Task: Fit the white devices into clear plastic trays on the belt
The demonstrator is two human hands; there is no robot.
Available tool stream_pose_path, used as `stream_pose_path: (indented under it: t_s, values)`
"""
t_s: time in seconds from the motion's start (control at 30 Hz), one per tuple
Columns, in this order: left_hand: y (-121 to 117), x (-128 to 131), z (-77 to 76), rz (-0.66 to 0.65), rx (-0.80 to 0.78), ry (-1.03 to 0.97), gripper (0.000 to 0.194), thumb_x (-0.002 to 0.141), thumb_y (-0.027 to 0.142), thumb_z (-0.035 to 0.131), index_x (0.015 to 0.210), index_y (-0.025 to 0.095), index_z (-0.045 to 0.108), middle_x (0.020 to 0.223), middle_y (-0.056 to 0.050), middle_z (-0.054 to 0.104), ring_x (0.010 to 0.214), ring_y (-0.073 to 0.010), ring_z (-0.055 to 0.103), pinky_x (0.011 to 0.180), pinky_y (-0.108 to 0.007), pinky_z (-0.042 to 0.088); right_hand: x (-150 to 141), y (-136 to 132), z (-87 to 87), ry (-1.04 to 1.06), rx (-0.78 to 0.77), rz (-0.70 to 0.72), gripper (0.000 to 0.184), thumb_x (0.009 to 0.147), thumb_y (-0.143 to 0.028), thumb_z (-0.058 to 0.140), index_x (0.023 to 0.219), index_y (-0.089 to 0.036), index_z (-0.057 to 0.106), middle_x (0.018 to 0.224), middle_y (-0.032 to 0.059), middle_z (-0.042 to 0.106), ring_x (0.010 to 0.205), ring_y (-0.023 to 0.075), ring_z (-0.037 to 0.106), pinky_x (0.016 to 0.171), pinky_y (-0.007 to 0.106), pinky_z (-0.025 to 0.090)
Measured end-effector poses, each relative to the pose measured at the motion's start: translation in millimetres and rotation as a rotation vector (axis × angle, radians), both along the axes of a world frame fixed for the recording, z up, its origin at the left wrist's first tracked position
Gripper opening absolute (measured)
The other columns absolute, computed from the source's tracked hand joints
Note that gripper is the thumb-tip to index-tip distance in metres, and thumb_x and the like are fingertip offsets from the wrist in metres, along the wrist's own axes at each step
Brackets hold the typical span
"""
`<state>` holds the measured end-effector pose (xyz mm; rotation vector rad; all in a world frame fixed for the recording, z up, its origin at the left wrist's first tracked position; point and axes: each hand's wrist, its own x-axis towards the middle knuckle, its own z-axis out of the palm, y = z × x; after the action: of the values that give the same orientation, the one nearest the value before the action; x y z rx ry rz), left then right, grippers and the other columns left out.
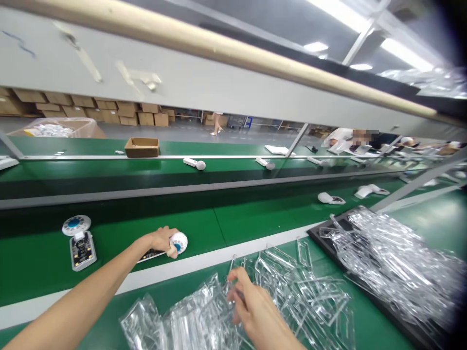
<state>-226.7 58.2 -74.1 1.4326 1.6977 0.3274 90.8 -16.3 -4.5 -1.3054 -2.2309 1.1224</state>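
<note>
My left hand [165, 241] is closed on the round white head of an electronic device [179, 243] with a blue centre. The device lies on the green belt, its circuit-board body partly hidden under my wrist. Further left, a similar device [82, 245] lies with its circuit board facing up. Near the front edge, my right hand [250, 304] reaches over a loose heap of clear plastic frames [306, 291]. Its fingers are curled but apart, somewhat blurred, with nothing visible in them. Left of that hand lies a pile of clear plastic pieces [197, 316].
A black tray [379, 304] heaped with clear plastic parts stands at the right. White devices [330, 198] lie further along the belt. Behind a rail, a second belt carries more devices [195, 164] and a small cardboard box [141, 148]. A shelf beam [219, 78] crosses overhead.
</note>
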Motion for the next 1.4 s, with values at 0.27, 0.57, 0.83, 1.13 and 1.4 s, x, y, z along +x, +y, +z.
stream_pose_path:
  t_s: [0.27,0.57,0.83,1.13,1.4]
  values:
    - [-43.7,4.9,48.7,0.449,0.283,-0.256,0.067,0.052,0.039,0.077,0.107,0.023,0.044,0.083,-0.002,0.058,0.088,-0.0288,0.057,0.085,-0.041,0.039,-15.7,-12.4,-2.4,0.385,-0.09,-0.194,0.029,0.083,-0.045,0.05,0.092,-0.023,0.067,0.084,0.0048,0.071,0.078,0.0206,0.068,0.068,0.028,0.054]
    - [-96.3,50.1,93.7,0.814,0.198,-1.057,0.048,0.071,0.058,0.06,0.095,0.019,0.048,0.078,-0.006,0.06,0.068,-0.0185,0.06,0.063,-0.031,0.047,-71.7,-35.6,-7.8,0.412,0.281,-0.079,0.035,0.092,-0.034,0.043,0.124,-0.029,0.057,0.13,0.0035,0.055,0.119,0.0214,0.051,0.098,0.034,0.046]
    - [-119.4,74.6,95.6,0.914,0.271,-0.996,0.053,0.07,0.057,0.065,0.107,0.022,0.049,0.085,-0.003,0.058,0.073,-0.0162,0.054,0.062,-0.028,0.043,-76.7,-62.6,-48.9,0.173,0.688,0.08,0.049,0.089,-0.011,0.035,0.136,-0.026,0.043,0.135,0.004,0.051,0.12,0.0243,0.05,0.101,0.045,0.043]
    - [-134.2,97.9,108.1,0.898,0.356,-0.799,0.061,0.068,0.058,0.066,0.118,0.03,0.045,0.103,-0.002,0.058,0.085,-0.0174,0.051,0.065,-0.026,0.038,-71.3,-67.8,-56.1,0.137,0.448,0.0,0.052,0.09,-0.034,0.047,0.139,-0.029,0.032,0.138,0.007,0.045,0.128,0.0299,0.04,0.099,0.045,0.044]
    - [-147.0,119.0,120.5,0.861,0.429,-0.985,0.063,0.072,0.054,0.065,0.126,0.031,0.042,0.122,-0.005,0.055,0.105,-0.0221,0.053,0.082,-0.029,0.043,-90.3,-55.3,-23.2,0.178,0.323,-0.064,0.061,0.094,-0.027,0.035,0.146,-0.033,0.004,0.115,0.0089,0.054,0.09,0.0234,0.061,0.068,0.033,0.053]
